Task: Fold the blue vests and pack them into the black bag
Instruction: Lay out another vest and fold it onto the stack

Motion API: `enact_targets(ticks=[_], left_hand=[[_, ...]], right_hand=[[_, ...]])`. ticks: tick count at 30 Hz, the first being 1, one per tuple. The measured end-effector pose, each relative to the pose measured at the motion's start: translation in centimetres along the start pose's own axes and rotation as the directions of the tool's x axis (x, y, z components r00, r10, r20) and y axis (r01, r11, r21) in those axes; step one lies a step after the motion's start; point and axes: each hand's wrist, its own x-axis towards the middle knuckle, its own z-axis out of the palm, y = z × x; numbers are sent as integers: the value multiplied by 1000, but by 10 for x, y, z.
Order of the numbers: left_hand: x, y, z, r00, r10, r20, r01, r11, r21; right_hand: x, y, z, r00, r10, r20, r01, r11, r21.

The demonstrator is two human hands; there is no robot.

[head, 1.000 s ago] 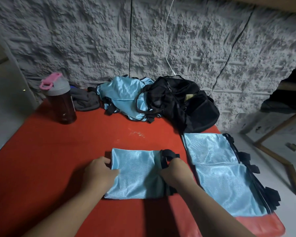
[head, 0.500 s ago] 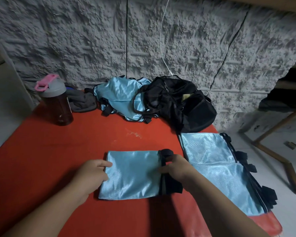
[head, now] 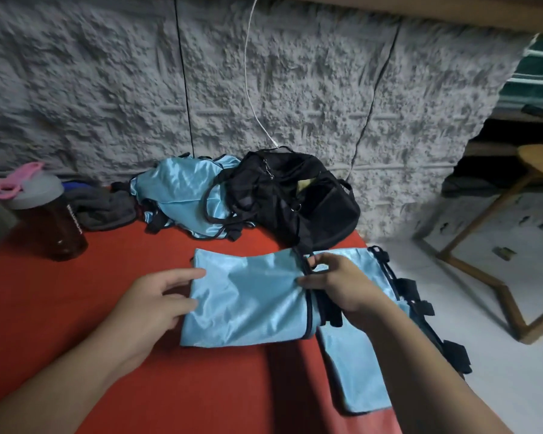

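**Folded blue vest held at the right side of the red table**

A red table (head: 76, 292) stands against a rough grey textured wall (head: 107, 89), down which a white cable (head: 248, 73) hangs toward the black bag (head: 295, 195). The bag sits at the table's far right corner, slumped and partly unzipped, touching the wall. Just left of it, along the far edge, lies a heap of unfolded blue vests (head: 182, 195), one bag strap draped over them. Further left along that edge lie a dark grey cloth (head: 107, 211) and, near the far left corner, a dark bottle (head: 51, 220) with a grey lid and pink loop.

Beyond the right edge the pale floor (head: 499, 386) shows, with a wooden frame (head: 483, 270) standing on it.

The folded vest (head: 248, 302) lies right of the table's middle. The left hand (head: 157, 305) pinches its left edge, thumb on top. The right hand (head: 336, 283) pinches its black-trimmed right edge, fingers curled round the fabric. That edge overlaps another folded vest (head: 358, 371), which lies flat along the right edge with black straps overhanging. The near and left parts of the red surface lie bare.
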Motion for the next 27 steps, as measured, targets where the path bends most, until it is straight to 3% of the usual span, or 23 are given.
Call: enact_targets(ticks=[6, 12, 18, 22, 25, 27], left_hand=[[41, 41, 83, 989, 128, 69, -120, 987, -109], [86, 26, 176, 982, 115, 150, -92, 985, -149], [104, -22, 203, 988, -37, 151, 50, 995, -82], [105, -41, 202, 990, -58, 129, 61, 998, -19], [108, -50, 199, 991, -58, 120, 53, 998, 45], [110, -51, 199, 991, -55, 123, 44, 995, 90]], right_hand=[[-2, -27, -90, 963, -104, -249, 114, 993, 25], [28, 1, -158, 812, -166, -559, 131, 986, -102], [66, 61, -154, 791, -206, -576, -38, 923, -382], [68, 72, -145, 777, -218, -591, -122, 868, -481], [64, 74, -139, 716, -229, -660, -279, 772, -571], [58, 70, -136, 669, -299, -680, -289, 738, -609]])
